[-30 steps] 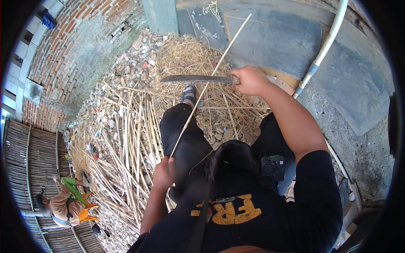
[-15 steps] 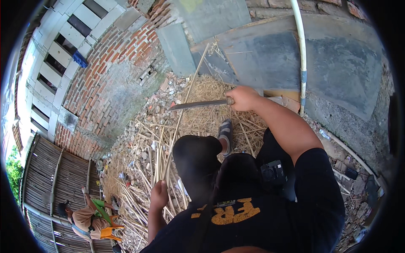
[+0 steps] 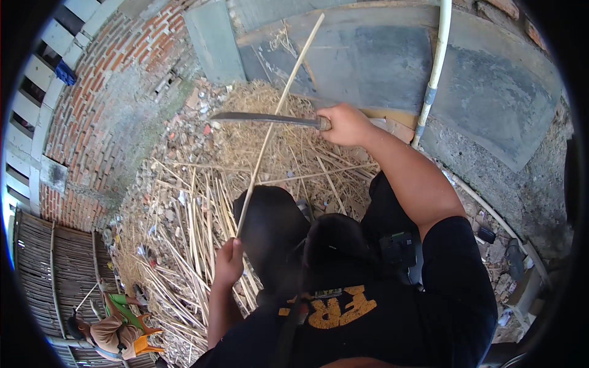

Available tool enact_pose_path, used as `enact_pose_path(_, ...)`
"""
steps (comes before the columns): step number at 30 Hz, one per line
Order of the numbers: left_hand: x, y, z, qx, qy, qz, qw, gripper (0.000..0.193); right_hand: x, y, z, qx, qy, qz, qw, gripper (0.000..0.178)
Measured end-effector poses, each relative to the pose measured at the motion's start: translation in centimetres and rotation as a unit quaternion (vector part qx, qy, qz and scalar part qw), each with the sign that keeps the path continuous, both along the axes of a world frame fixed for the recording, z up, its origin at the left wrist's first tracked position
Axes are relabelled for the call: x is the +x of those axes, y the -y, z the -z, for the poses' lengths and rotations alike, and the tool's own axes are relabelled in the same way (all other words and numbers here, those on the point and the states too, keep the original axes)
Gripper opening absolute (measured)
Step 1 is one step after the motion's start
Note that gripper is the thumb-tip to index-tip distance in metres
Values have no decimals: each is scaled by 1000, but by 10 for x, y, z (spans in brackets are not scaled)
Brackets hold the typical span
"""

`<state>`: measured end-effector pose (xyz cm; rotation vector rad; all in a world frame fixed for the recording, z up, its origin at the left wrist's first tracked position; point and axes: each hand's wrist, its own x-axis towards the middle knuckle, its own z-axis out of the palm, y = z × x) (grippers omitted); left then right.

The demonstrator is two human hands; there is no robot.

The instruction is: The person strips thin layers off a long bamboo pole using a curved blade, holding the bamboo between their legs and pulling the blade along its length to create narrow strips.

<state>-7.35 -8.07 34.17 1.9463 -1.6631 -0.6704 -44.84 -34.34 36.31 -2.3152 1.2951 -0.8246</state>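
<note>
My left hand (image 3: pixel 229 262) is closed round the lower end of a long, pale bamboo strip (image 3: pixel 300 58). The strip slants up and away to the right, passing over my left knee. In my right hand (image 3: pixel 348 124) is a machete (image 3: pixel 264 118), gripped by its short handle. Its dark blade points left and crosses the strip around mid-length; whether the two touch, I cannot tell. Beneath the blade lies a heap of thin shavings (image 3: pixel 245 147).
Many split strips (image 3: pixel 196 227) lie over rubble on my left. Grey panels (image 3: pixel 380 67) and a white pipe (image 3: pixel 437 73) stand ahead. A brick wall (image 3: pixel 116 80) rises at left. Another person (image 3: pixel 113 328) sits on an orange chair (image 3: pixel 147 343) at lower left.
The view has shifted, sliding the walls and the other person leftward. The strip has risen in the picture, its far end farther right, and the machete now crosses it nearer the middle.
</note>
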Motion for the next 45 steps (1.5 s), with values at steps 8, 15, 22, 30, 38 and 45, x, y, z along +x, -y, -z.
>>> enact_pose_path(8,-2,0,15,-31,13,6,999,46,22,-3,9,12,-106,-35,994,28)
enact_pose_path(15,-11,9,5,10,17,-8,1000,48,25,-5,14,20,-95,-39,995,27)
enact_pose_path(22,-4,-1,11,31,47,-5,998,47,39,-2,13,4,-133,-77,988,25)
enact_pose_path(30,7,-28,13,176,-150,-33,972,49,37,-2,24,3,-137,-92,986,28)
enact_pose_path(38,2,-33,9,208,-216,-44,953,46,35,7,26,93,-173,-79,977,19)
enact_pose_path(45,16,-26,17,267,-282,-44,920,46,45,14,39,41,-173,-160,971,24)
